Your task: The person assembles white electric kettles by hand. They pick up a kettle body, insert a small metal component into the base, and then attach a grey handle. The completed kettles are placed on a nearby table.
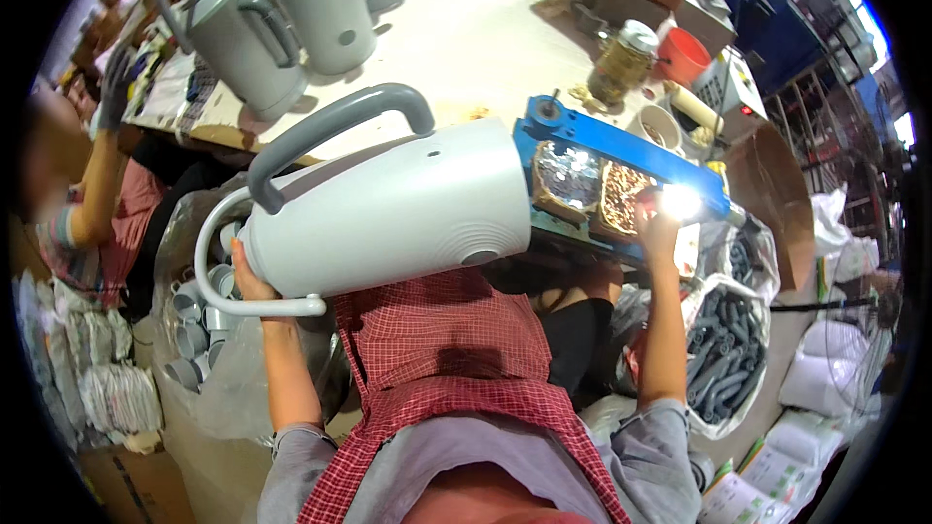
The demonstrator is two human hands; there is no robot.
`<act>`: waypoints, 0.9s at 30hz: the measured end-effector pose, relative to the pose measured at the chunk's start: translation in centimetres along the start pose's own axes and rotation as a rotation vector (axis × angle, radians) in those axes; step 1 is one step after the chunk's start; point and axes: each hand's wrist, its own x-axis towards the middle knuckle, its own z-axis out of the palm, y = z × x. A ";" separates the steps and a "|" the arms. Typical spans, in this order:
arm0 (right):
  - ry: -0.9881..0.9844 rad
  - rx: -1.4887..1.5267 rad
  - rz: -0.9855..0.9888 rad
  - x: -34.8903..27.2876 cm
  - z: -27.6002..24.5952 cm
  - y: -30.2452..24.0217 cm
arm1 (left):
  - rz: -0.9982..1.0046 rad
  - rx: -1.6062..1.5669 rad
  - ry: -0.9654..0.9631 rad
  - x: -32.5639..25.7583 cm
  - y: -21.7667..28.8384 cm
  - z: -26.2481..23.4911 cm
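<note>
One large pale grey jug body (pixel 388 209) lies on its side across the person's lap, just below the table edge, its darker grey handle (pixel 330 131) arching upward and a white hoop (pixel 233 277) curling round its left end. The left hand (pixel 248 281) grips that left end from beneath, fingers wrapped under the rim, forearm rising straight from the lower edge with the elbow tucked near the red checked apron (pixel 447 359). The right hand (pixel 660 223) is stretched up and forward to the blue fixture (pixel 582 141) at the table edge, its fingers at the bright light (pixel 680 202) there; glare hides whether they pinch anything, so its hold cannot be told. The right forearm stands nearly vertical, the grey sleeve bunched at the elbow.

The fixture carries two shallow trays (pixel 594 184) of small parts, side by side. Farther back on the table (pixel 466 29) stand two more grey jug bodies (pixel 282 15), upright, close together. One jar (pixel 621 58), one orange cup (pixel 684 53) and one white cup (pixel 658 126) sit to the right of them. Two clear bags flank the person: one on the left with grey caps (pixel 194 330), one on the right with grey tubes (pixel 723 349). Another person's gloved hand (pixel 115 87) is raised at far left
</note>
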 end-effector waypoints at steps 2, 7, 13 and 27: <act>0.013 0.349 -0.050 -1.1 -0.9 -1.8 | 0.033 0.016 0.042 -0.4 0.3 0.1; -0.075 0.927 -0.080 0.9 -4.7 -11.2 | 0.086 0.113 -0.052 0.0 0.1 -0.6; -0.074 0.826 -0.227 9.2 -4.0 -18.0 | 0.041 -0.040 -0.150 -2.2 1.1 1.2; -0.396 0.552 -0.499 14.7 -1.8 -15.5 | 0.231 0.144 0.113 -6.3 4.2 -4.3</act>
